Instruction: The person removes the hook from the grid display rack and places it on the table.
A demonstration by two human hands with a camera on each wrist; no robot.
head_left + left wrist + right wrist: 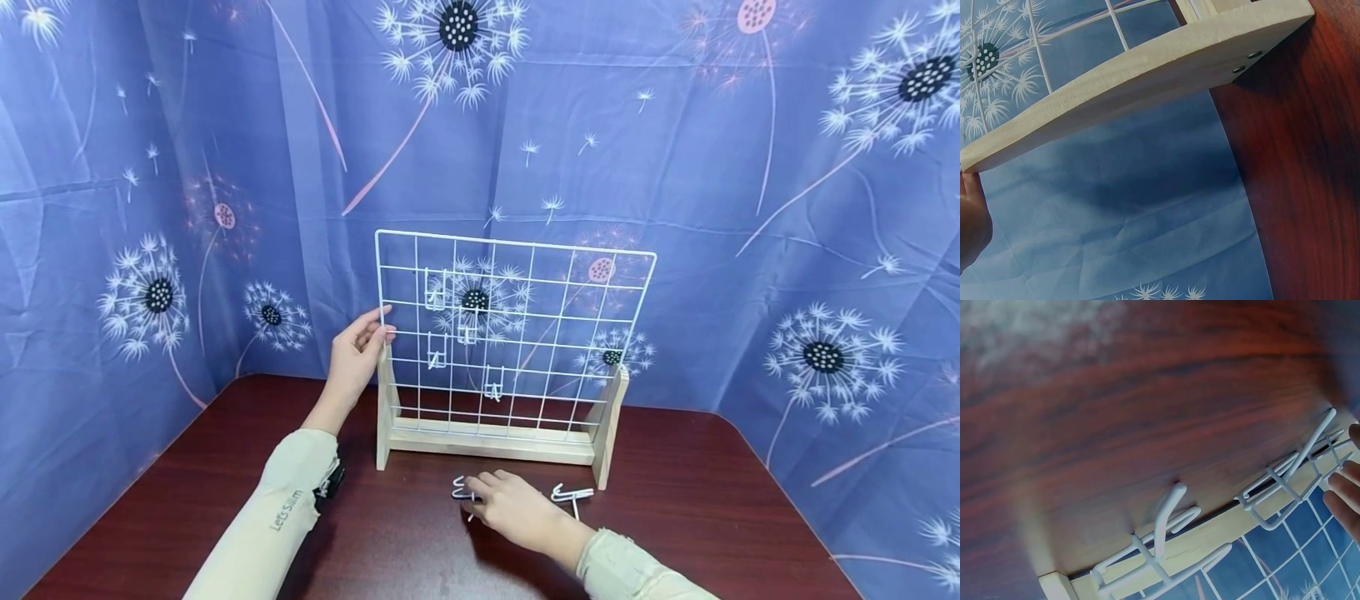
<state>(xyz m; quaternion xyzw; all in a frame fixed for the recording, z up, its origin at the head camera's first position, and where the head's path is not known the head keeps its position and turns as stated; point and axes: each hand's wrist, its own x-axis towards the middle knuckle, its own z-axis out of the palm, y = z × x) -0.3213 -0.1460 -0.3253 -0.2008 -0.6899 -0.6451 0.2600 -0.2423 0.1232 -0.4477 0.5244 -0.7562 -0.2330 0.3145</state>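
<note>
Gripping wire grid [521,342] with left hand [356,352], left of centre. At white hook [461,495] with right hand [517,510], lower centre; cannot tell its grip.

High head view, wrist close-ups, shared grid [521,342]

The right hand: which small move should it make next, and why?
Perhaps the right hand should secure the hook at its fingertips and lift it: four similar hooks already hang on the grid, and the left hand holds the grid's edge.
</note>
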